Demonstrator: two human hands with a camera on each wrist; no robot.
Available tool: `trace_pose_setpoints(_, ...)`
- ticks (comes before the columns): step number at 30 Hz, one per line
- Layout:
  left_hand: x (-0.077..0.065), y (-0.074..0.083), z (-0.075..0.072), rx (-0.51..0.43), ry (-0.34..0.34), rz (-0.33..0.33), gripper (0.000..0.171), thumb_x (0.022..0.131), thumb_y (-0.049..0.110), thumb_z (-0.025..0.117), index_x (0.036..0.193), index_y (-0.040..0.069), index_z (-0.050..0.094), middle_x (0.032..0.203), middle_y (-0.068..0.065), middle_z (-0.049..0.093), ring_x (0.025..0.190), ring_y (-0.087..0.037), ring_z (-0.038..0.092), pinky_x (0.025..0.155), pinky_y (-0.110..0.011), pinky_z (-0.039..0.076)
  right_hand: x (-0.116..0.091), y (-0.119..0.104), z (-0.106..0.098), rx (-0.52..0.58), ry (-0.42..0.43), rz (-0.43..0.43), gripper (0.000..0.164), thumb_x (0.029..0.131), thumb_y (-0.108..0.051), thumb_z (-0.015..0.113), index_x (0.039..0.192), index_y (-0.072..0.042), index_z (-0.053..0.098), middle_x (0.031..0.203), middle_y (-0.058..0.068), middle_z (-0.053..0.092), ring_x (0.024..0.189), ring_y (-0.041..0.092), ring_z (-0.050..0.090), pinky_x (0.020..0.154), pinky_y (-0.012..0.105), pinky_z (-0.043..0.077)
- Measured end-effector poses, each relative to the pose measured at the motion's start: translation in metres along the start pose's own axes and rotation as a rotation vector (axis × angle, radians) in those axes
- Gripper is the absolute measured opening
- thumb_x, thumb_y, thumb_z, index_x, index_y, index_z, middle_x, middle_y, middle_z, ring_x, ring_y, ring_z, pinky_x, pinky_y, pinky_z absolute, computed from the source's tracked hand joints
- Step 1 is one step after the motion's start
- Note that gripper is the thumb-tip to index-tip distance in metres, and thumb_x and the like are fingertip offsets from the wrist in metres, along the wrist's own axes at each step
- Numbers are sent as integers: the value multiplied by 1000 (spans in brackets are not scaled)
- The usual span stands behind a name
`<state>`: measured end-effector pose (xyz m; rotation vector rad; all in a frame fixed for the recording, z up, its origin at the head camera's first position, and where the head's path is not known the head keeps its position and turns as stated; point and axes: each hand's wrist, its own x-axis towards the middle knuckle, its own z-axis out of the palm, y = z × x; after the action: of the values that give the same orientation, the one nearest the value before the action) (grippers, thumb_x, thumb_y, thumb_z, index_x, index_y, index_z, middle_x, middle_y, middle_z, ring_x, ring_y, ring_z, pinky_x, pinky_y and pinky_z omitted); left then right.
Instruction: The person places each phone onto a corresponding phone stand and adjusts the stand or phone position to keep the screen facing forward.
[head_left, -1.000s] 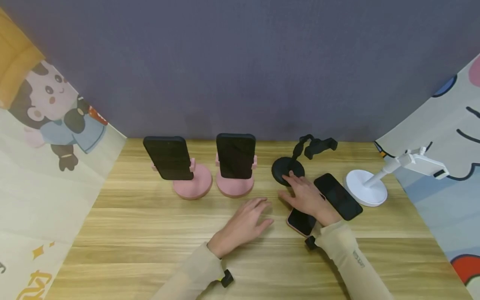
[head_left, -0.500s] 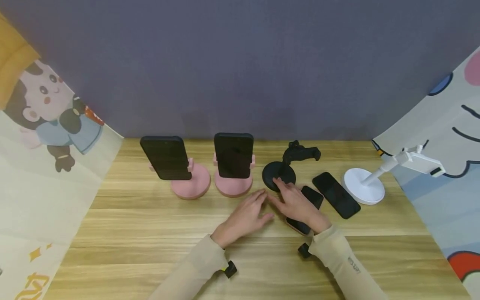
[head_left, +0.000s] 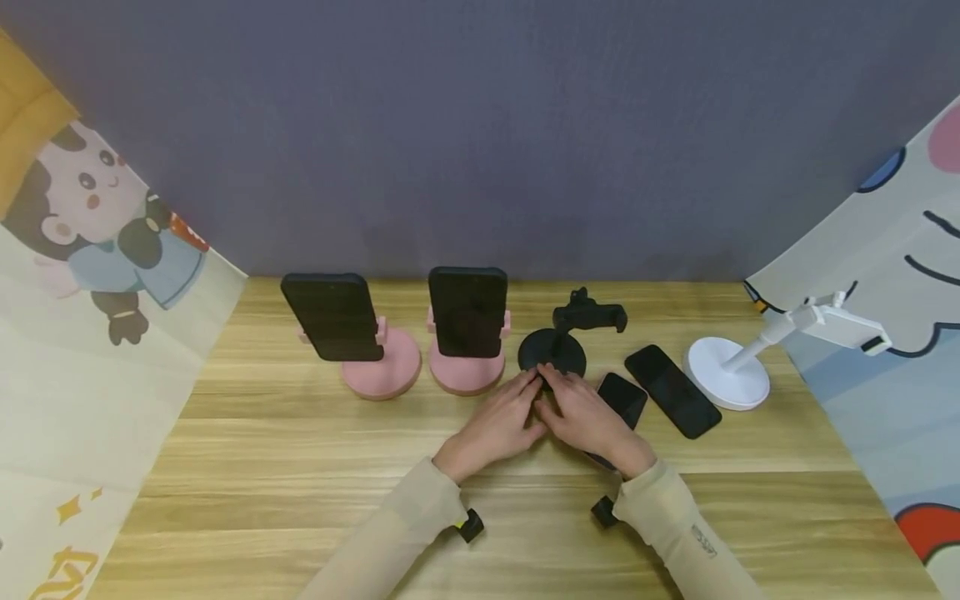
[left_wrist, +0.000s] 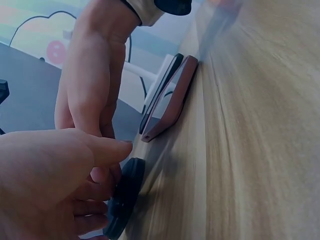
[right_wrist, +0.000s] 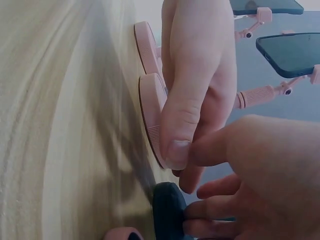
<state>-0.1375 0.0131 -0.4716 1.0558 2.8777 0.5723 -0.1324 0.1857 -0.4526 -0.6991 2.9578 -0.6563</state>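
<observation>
In the head view, a black phone stand (head_left: 552, 354) stands at the back, its clamp (head_left: 588, 317) turned to the right. My right hand (head_left: 588, 419) reaches its base from the front, and in the right wrist view the extended fingertips (right_wrist: 197, 227) touch the base's edge. Beside it my left hand (head_left: 495, 425) lies with relaxed fingers at the front left of the same base, fingertips meeting those of the right hand. Partly covered by the right hand and wrist is a phone (head_left: 624, 398) with a pink edge, flat on the table.
Another black phone (head_left: 672, 392) lies to the right, next to a white phone stand (head_left: 726, 375) with a phone clamped in it. Two pink stands (head_left: 401, 367) on the left hold upright phones (head_left: 470, 312). A grey partition (head_left: 480, 142) closes off the table's back.
The black stand has slid left and its clamp has swung round, with my right hand moving left along with it. My left hand has shifted slightly right and forward to meet the right hand's fingertips.
</observation>
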Motion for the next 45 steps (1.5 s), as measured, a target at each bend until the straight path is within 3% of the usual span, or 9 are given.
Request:
trace_pose_setpoints(8,2,1,-2,17,-46,-13,68,92,35,56,145,-2,35,151,-19,30,138,-25,26,112,-37,28,-6,-1,0,-17,4,-33,59,94,-29,54,143,1,39,138,25,46,120,39,47,105,54,33)
trace_pose_setpoints(16,4,0,0,129,-72,-19,65,92,35,56,144,1,38,153,-15,28,138,-23,24,112,-43,26,-10,-2,3,-32,80,-75,56,93,-29,56,139,2,45,134,21,52,116,34,52,103,53,36)
trace_pose_setpoints(19,5,-1,0,169,-52,9,63,93,38,55,143,2,41,151,-14,31,137,-24,28,111,-44,28,-9,-5,3,-68,238,-143,46,91,-28,61,127,-1,57,123,15,61,108,28,57,95,48,46)
trace_pose_setpoints(26,9,-2,-3,172,-36,35,60,94,39,52,143,5,41,149,-12,36,133,-24,35,110,-42,31,-4,-26,-25,-184,867,-446,24,80,-19,72,97,-3,68,93,13,62,81,29,56,67,44,48)
trace_pose_setpoints(29,10,-1,-4,148,-55,16,62,94,39,53,144,4,40,150,-11,35,135,-23,32,111,-41,29,1,-32,-42,-234,1072,-475,29,82,-22,71,101,-1,65,101,17,60,89,33,53,74,48,45)
trace_pose_setpoints(31,10,-1,-4,137,-61,7,62,94,39,53,144,4,40,150,-11,34,135,-22,31,112,-41,28,4,-33,-53,-251,1135,-448,36,82,-24,71,108,0,63,111,20,57,101,35,50,83,52,42)
trace_pose_setpoints(34,9,-2,-3,136,-63,0,62,94,39,53,143,4,40,150,-10,34,136,-21,30,112,-41,27,7,-30,-64,-267,1120,-387,48,81,-26,72,119,1,58,124,20,53,117,35,45,97,54,36)
trace_pose_setpoints(38,8,-3,0,138,-54,-4,62,93,39,54,143,5,41,150,-10,35,136,-20,30,112,-40,27,11,-24,-72,-286,1037,-349,57,78,-27,75,125,-1,57,127,19,55,120,34,45,103,53,33)
trace_pose_setpoints(45,8,-4,3,136,-51,-14,63,93,40,54,144,5,40,151,-9,34,137,-18,28,112,-40,26,17,-22,-72,-314,984,-306,57,73,-22,78,123,-2,60,116,20,59,103,37,52,91,52,42)
